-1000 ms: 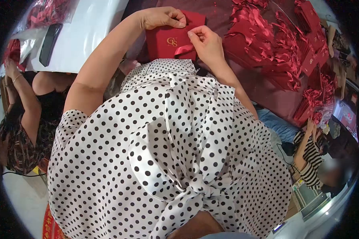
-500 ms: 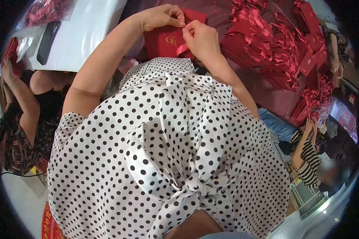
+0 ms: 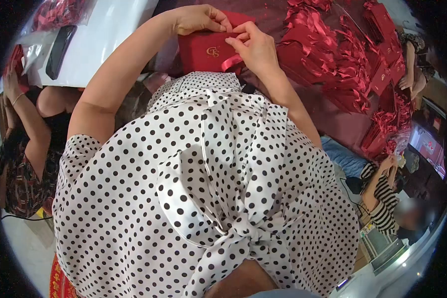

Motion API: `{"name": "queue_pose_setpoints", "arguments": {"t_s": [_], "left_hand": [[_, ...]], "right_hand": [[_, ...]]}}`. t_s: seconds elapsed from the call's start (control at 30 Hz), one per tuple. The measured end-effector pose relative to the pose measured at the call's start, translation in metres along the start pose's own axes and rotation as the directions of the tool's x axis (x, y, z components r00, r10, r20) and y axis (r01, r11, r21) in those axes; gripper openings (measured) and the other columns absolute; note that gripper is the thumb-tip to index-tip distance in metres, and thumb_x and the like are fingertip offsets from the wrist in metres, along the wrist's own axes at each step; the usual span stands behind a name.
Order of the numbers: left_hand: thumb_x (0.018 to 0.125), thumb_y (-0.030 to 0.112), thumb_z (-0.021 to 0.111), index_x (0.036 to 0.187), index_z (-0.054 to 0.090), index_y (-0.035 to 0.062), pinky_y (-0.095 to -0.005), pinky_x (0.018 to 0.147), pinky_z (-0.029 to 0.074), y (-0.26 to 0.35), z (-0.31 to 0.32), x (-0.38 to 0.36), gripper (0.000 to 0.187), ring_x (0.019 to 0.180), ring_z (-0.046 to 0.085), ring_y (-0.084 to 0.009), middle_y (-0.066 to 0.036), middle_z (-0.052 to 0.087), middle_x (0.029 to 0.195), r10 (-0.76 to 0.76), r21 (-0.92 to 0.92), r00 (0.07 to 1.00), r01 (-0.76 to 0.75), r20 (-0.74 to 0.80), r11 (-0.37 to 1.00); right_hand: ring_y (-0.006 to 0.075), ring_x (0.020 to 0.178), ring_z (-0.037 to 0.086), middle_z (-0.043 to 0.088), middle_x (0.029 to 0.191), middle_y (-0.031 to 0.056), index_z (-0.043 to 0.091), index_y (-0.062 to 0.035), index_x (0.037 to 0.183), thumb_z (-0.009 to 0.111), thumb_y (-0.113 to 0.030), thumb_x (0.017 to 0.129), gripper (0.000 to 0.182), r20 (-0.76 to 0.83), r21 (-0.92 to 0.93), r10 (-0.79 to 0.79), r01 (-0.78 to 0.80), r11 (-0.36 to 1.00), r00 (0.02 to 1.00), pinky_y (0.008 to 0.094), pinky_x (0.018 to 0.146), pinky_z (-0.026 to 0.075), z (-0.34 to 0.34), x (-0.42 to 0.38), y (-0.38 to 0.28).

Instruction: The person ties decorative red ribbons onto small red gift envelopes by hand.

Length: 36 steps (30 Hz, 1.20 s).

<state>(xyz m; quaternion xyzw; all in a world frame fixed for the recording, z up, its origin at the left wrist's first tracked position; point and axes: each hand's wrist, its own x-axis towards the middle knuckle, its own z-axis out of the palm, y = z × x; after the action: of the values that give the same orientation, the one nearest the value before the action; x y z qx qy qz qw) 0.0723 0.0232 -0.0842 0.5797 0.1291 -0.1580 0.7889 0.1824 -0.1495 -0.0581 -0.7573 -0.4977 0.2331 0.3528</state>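
A flat red gift bag (image 3: 198, 53) with gold letters on its front lies against the table's edge before me. My left hand (image 3: 203, 20) is closed at its upper edge, thumb and fingers pinching there. On the upper right side, my right hand (image 3: 256, 47) grips the bag's edge, its thumb on the front and its index finger near my left fingertips. A shiny red ribbon (image 3: 232, 61) loops out at the bag's right side, below the right hand. What the fingertips do behind the edge is hidden.
A big heap of red ribboned bags (image 3: 328, 59) covers the right of the dark red tablecloth (image 3: 256, 94). At left, a white table (image 3: 109, 39) holds a phone (image 3: 62, 52) and a plastic bag of red items (image 3: 59, 12). Other people sit at both sides.
My right hand has loosened from a tight pinch, its fingers now spread more along the bag's upper right edge. The ribbon loop shows more fully. My left hand stays at the upper edge.
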Motion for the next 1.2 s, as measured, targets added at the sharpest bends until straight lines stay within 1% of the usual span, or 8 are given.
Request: {"name": "queue_pose_setpoints", "arguments": {"t_s": [0.33,0.37,0.6,0.73,0.87,1.0,1.07,1.2], "left_hand": [[0.079,0.004,0.054,0.077,0.052,0.0000,-0.0339,0.085,0.039,0.022,-0.001,-0.007,0.005,0.094,0.049,-0.0283,-0.009,0.051,0.093,0.363,0.915,0.897,-0.344,0.253,0.212],[0.082,0.006,0.055,0.079,0.053,-0.0002,-0.0320,0.085,0.038,0.025,-0.001,-0.014,0.008,0.092,0.050,-0.0248,-0.009,0.050,0.090,0.378,0.895,0.916,-0.273,0.131,0.353],[0.090,0.020,0.052,0.088,0.056,0.0068,-0.0243,0.073,0.041,-0.020,-0.014,-0.019,0.014,0.081,0.052,-0.0113,-0.001,0.055,0.089,0.153,0.243,0.958,-0.092,-0.244,0.966],[0.093,0.019,0.048,0.086,0.054,0.0097,-0.0246,0.058,0.042,-0.005,-0.016,-0.024,0.013,0.064,0.052,-0.0117,0.000,0.054,0.072,0.099,-0.355,0.945,-0.213,-0.313,0.910],[0.093,0.021,0.047,0.083,0.053,0.0102,-0.0261,0.055,0.043,0.031,0.027,-0.027,0.016,0.062,0.054,-0.0135,-0.001,0.055,0.072,-0.278,-0.523,0.609,-0.268,-0.743,0.809],[0.090,0.022,0.053,0.096,0.057,0.0057,-0.0244,0.087,0.038,-0.021,0.024,-0.041,0.017,0.097,0.051,-0.0094,0.001,0.055,0.100,0.295,0.061,0.761,-0.321,-0.577,0.945],[0.080,0.016,0.066,0.087,0.058,0.0040,-0.0262,0.086,0.039,-0.032,0.020,-0.043,0.016,0.096,0.052,-0.0188,-0.007,0.052,0.091,0.688,0.782,0.710,-0.339,-0.153,0.523],[0.081,0.018,0.065,0.083,0.056,0.0038,-0.0277,0.078,0.040,-0.052,0.016,-0.043,0.017,0.084,0.050,-0.0159,-0.006,0.051,0.086,0.554,0.686,0.736,-0.170,-0.389,0.707]], "right_hand": [[0.0332,0.072,0.063,0.064,0.074,0.0150,0.055,-0.0091,0.094,0.067,-0.018,0.074,0.025,0.105,-0.082,-0.082,0.091,0.993,0.991,0.0409,0.064,0.049,-0.013,-0.001,-0.005],[0.0357,0.074,0.062,0.063,0.075,0.0156,0.052,-0.0108,0.097,0.065,-0.018,0.075,0.026,0.098,-0.175,-0.058,0.074,0.982,0.994,0.0437,0.066,0.048,-0.011,0.001,-0.009],[0.0335,0.077,0.062,0.064,0.079,0.0114,0.049,-0.0119,0.103,0.067,-0.025,0.073,0.037,0.176,-0.295,-0.015,0.067,0.953,0.984,0.0426,0.067,0.047,-0.011,0.014,-0.002],[0.0316,0.074,0.063,0.065,0.075,0.0114,0.050,-0.0094,0.103,0.068,-0.031,0.072,0.042,0.265,-0.274,-0.002,0.077,0.959,0.964,0.0397,0.067,0.048,-0.021,0.020,0.005],[0.0303,0.072,0.064,0.065,0.072,0.0119,0.050,-0.0068,0.103,0.068,-0.029,0.074,0.041,0.228,-0.233,0.003,0.051,0.971,0.974,0.0383,0.067,0.048,-0.016,0.017,0.006],[0.0294,0.072,0.064,0.065,0.073,0.0117,0.050,-0.0073,0.104,0.068,-0.024,0.073,0.040,0.173,-0.183,0.027,0.006,0.983,0.984,0.0383,0.067,0.048,-0.012,0.012,0.017],[0.0277,0.070,0.064,0.064,0.073,0.0115,0.047,-0.0071,0.110,0.065,-0.018,0.074,0.042,0.159,-0.129,0.016,0.005,0.992,0.987,0.0369,0.065,0.049,-0.010,0.009,0.018],[0.0235,0.064,0.063,0.062,0.072,0.0121,0.037,-0.0042,0.121,0.060,-0.010,0.074,0.053,0.012,-0.036,0.020,-0.020,0.999,1.000,0.0337,0.061,0.049,0.005,-0.002,0.021]]}}
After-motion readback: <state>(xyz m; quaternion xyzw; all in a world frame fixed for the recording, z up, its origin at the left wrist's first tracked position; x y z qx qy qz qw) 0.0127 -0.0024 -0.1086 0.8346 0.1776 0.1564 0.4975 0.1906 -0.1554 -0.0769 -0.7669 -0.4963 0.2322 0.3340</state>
